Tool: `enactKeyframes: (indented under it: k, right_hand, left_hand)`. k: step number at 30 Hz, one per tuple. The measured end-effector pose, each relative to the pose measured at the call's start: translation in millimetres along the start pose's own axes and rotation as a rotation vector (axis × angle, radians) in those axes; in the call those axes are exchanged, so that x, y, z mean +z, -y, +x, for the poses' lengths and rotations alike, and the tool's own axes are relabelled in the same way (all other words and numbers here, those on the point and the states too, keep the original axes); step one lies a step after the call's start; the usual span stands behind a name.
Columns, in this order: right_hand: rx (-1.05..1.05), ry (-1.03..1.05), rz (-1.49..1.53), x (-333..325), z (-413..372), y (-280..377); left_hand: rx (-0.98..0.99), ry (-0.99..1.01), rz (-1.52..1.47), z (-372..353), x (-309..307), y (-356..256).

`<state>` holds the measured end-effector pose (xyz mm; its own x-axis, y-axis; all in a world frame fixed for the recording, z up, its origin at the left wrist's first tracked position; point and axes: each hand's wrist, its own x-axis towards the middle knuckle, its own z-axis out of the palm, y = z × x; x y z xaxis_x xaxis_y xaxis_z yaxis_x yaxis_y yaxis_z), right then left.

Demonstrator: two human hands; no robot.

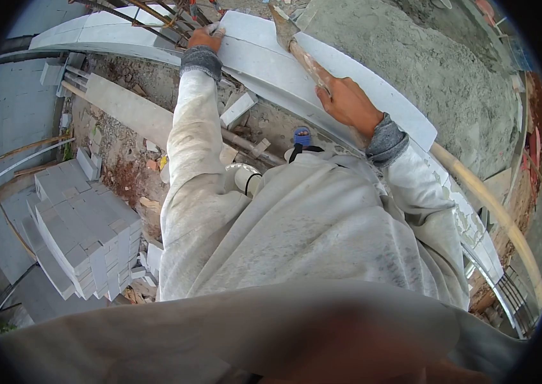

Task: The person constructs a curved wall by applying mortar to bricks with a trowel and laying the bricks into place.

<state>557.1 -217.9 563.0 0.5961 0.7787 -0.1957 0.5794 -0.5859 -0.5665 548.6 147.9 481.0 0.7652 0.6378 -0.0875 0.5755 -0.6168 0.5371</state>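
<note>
A wall of white blocks curves across the view in front of me. My left hand is at the wall's top beside the rebar, its fingers bent at a block's end; whether they grip the block is unclear. My right hand is closed round the wooden handle of a hammer-like tool. The tool's head rests on or just above the far edge of the white blocks; contact cannot be made out.
Rusty rebar sticks out beyond my left hand. Grey sand or mortar lies behind the wall. Stacked grey blocks stand at the lower left, near a long board. A bamboo pole runs down the right.
</note>
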Motion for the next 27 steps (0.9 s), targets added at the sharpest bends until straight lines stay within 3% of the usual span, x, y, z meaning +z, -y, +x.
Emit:
enactKeyframes:
  k: [6, 9, 12, 15, 18, 21, 23, 26, 27]
  right_hand:
    - [-0.038, -0.189, 0.02, 2, -13, 4]
    - [0.048, 0.026, 0.025, -6, -10, -10]
    - [0.069, 0.04, 0.209, -38, -34, -4]
    - [0.021, -0.079, 0.221, -58, -77, -21]
    - [-0.166, -0.345, 0.121, -74, -116, -37]
    - [-0.059, -0.351, 0.02, -71, -149, -49]
    - [0.021, -0.296, 0.013, -56, -164, -61]
    - [0.346, 0.026, 0.058, -38, -167, -74]
    - [0.267, -0.074, 0.076, -36, -170, -80]
  left_hand:
    - [0.051, -0.052, 0.072, 12, 6, 10]
    - [0.036, -0.02, 0.109, 2, 0, 0]
    - [0.062, -0.078, 0.226, 0, -1, -11]
    - [0.174, -0.237, 0.413, -34, 1, -48]
    - [0.794, -0.308, 0.119, -71, 37, -75]
    - [0.963, -0.102, 0.112, -120, 67, -101]
    - [0.929, -0.091, 0.075, -117, 72, -98]
    - [0.896, -0.078, 0.072, -116, 74, -95]
    - [0.883, -0.065, 0.07, -116, 73, -97]
